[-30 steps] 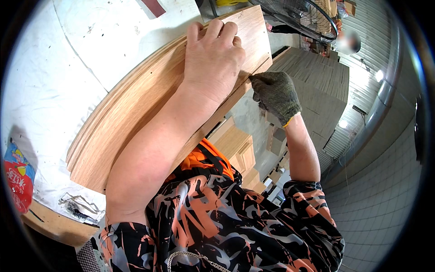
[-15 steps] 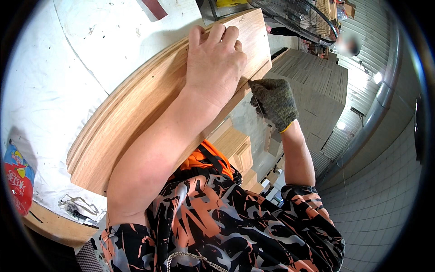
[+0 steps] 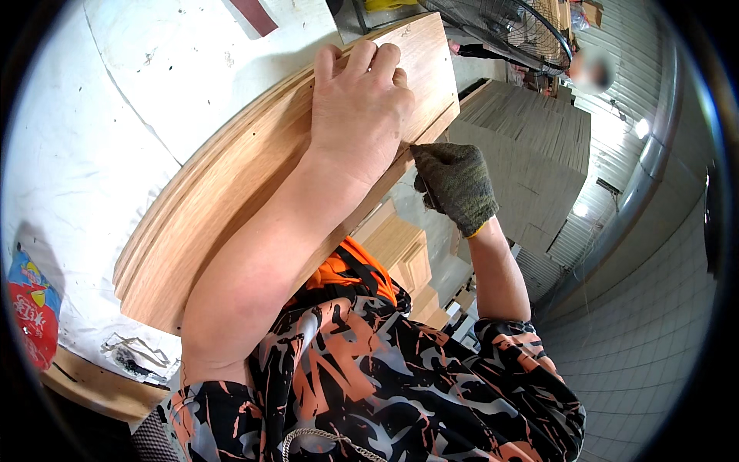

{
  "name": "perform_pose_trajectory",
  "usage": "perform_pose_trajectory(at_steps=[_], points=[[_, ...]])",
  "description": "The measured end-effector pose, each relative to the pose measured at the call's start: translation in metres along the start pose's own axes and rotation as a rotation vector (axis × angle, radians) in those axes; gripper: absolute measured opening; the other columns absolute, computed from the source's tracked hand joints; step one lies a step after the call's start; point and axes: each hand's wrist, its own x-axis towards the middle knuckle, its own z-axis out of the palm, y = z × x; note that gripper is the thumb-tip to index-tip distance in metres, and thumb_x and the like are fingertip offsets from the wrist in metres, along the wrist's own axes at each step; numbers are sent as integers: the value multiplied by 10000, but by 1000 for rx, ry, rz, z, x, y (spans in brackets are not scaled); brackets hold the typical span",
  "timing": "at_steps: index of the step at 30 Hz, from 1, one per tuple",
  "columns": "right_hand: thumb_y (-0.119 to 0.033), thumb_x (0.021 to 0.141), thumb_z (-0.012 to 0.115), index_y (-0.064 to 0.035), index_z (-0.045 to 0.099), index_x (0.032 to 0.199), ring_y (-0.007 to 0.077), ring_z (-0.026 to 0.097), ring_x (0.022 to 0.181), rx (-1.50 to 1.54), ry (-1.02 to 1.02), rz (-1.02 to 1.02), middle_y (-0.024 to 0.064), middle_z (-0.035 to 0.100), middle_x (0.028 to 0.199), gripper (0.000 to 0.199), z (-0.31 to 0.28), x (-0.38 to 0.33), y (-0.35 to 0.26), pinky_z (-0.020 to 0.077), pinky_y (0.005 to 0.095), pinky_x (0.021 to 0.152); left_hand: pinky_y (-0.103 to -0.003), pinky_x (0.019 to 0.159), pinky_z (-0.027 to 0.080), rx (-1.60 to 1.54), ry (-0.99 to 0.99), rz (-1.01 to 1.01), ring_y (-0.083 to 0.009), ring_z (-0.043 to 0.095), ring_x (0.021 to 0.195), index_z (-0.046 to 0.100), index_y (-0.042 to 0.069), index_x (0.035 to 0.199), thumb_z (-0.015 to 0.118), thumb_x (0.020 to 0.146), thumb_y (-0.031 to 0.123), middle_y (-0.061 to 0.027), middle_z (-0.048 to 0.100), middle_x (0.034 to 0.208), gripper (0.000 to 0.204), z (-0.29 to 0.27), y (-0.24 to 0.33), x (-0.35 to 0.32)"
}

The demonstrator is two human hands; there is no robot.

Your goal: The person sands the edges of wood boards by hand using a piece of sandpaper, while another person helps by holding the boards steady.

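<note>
A long, pale wooden board (image 3: 208,208) with stepped, moulded edges lies slantwise across the white-covered worktable. My bare left hand (image 3: 360,108) rests over its far upper part, the fingers curled on the wood and gripping it. My right hand (image 3: 456,183) wears a dark grey knitted glove with a yellow cuff edge. Its fingers are closed in a pinch, with the tips against the near edge of the board, just right of my left wrist. Whatever sits between those gloved fingers is hidden.
A red and blue packet (image 3: 32,312) stands at the table's left. A dark reddish strip (image 3: 254,17) lies at the back. Beyond the board are a large black-caged fan (image 3: 508,35) and stacked grey panels (image 3: 527,146). Wooden pieces (image 3: 400,246) lie below; a person (image 3: 591,71) is far right.
My gloved right hand has slid a short way left and toward me along the board's near edge. My left hand keeps its grip, and the board has barely shifted.
</note>
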Motion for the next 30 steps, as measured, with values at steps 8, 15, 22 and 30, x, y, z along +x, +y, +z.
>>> perform_pose_trajectory(at_steps=[8,15,22,30], points=[[-194,978,638,52,739,1028,121,598,482,64,-65,64,72,639,614,270,4,-11,-2,490,273,452,-435,1029,379,18,-17,5,-183,514,1159,749,93,1096,861,691,236,24,584,1190,443,-1,1,1],[-136,976,611,59,729,1075,116,614,497,66,-200,4,75,662,647,249,29,-37,5,520,287,461,-428,1035,372,25,2,7,-183,511,1154,756,108,1096,855,695,248,23,581,1181,436,2,-1,1],[-103,973,622,12,710,1201,102,635,541,19,-405,-183,94,726,776,271,48,-62,14,558,271,503,-446,1012,377,29,100,58,-184,530,1101,761,80,978,710,823,133,2,617,1100,171,3,-3,0],[-109,959,648,-2,720,1168,122,669,683,292,-349,-192,100,748,879,246,43,-85,43,574,284,660,-471,1067,324,-3,28,67,-201,509,1181,749,105,1059,811,764,209,8,596,1202,318,1,-4,0]])
